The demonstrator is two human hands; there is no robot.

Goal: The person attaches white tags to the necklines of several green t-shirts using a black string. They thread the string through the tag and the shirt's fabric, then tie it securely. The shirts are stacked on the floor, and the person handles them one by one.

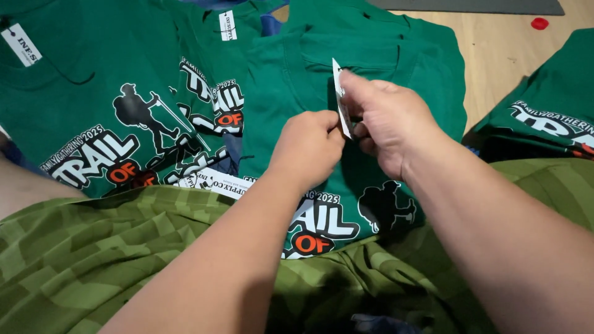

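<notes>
Pale wooden floor (495,49), dark mat (476,6)

Shirts (124,124) crowd left — bare floor (495,55) right.

Red cap (539,23) on wooden floor (495,55); grey mat (470,6).

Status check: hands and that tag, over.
Left hand and right hand both pinching the white tag edge-on. Green shirt flat beneath. Nothing blocking.
</notes>
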